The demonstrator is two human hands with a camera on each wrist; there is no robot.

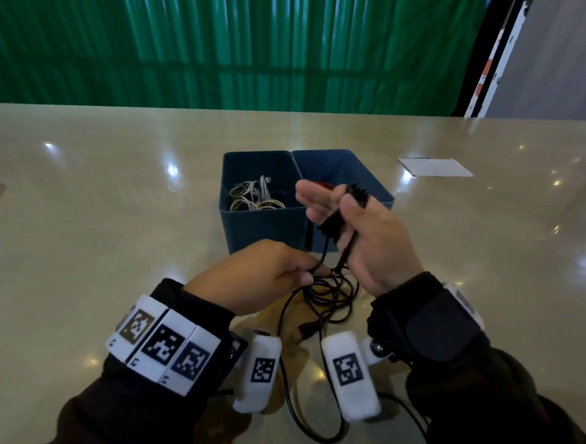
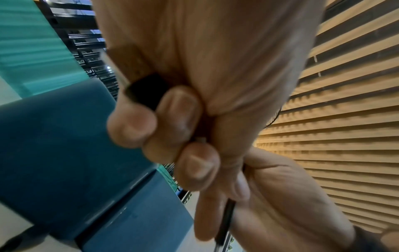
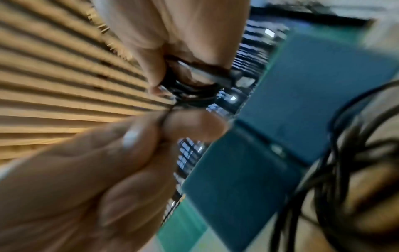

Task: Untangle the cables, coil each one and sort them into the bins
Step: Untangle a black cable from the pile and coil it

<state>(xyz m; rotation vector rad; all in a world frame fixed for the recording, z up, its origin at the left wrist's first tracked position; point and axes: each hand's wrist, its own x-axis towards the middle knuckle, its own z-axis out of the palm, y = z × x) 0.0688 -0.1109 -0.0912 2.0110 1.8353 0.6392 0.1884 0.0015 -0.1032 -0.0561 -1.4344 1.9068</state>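
A black cable [image 1: 328, 299] lies in loose loops on the table between my wrists. My right hand [image 1: 327, 203] is raised in front of the right blue bin [image 1: 357, 164], with several turns of that cable wound round its fingers and the thumb pressing on them. In the right wrist view the wound turns [image 3: 190, 85] show round the upper hand's fingers. Lower down, my left hand [image 1: 307, 272] pinches a strand of the same cable near the right palm. The left blue bin [image 1: 260, 230] holds coiled white cables [image 1: 252, 198]. Something red [image 1: 323, 185] shows in the right bin, mostly hidden.
The two bins stand side by side mid-table on the glossy beige table [image 1: 96, 210]. A white sheet of paper [image 1: 434, 167] lies at the back right. One black strand trails toward the table's near edge [image 1: 306, 428]. A green curtain hangs behind the table.
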